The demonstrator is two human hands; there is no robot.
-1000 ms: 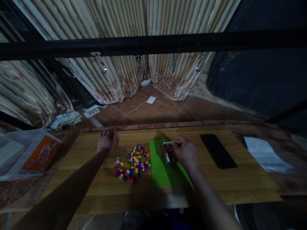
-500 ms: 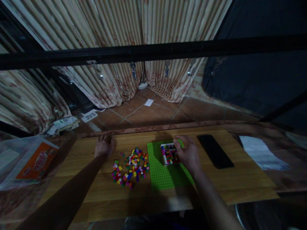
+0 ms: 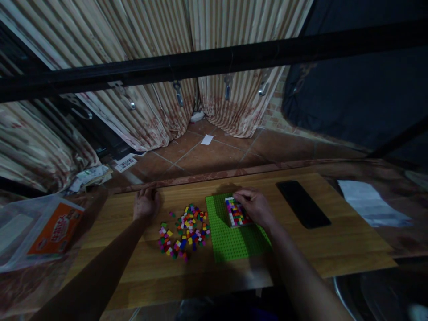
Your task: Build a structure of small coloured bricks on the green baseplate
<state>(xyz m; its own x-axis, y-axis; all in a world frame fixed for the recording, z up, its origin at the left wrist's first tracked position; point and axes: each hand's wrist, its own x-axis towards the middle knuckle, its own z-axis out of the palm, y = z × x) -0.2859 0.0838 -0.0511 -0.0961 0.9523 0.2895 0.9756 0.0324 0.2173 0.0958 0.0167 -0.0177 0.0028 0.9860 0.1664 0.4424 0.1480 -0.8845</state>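
My left hand (image 3: 146, 203) lies on the wooden table near its far edge, fingers apart, with nothing seen in it. Over a green baseplate (image 3: 230, 247), my right hand (image 3: 257, 206) has its thumb and fingertips pinched together. Whatever may be between those fingertips is too small or hidden to make out. They are at the top of a rectangle of multicoloured toy bricks with a white border (image 3: 236, 213), which sits on the baseplate. My hand covers its right part. Left of the baseplate, loose small bricks (image 3: 190, 225) of many colours are scattered on the wood.
A black phone-like slab (image 3: 302, 203) lies to the right on the table (image 3: 347, 249). Beyond it is a white paper sheet (image 3: 372, 203). At far left stands a clear plastic box (image 3: 20, 232) with an orange packet (image 3: 56, 229). A dark bar (image 3: 200, 62) crosses ahead.
My right hand has shifted slightly left, its fingertips now pinched at the top of the brick rectangle, more of which shows. My left hand stays in place. The camera view has tilted slightly.
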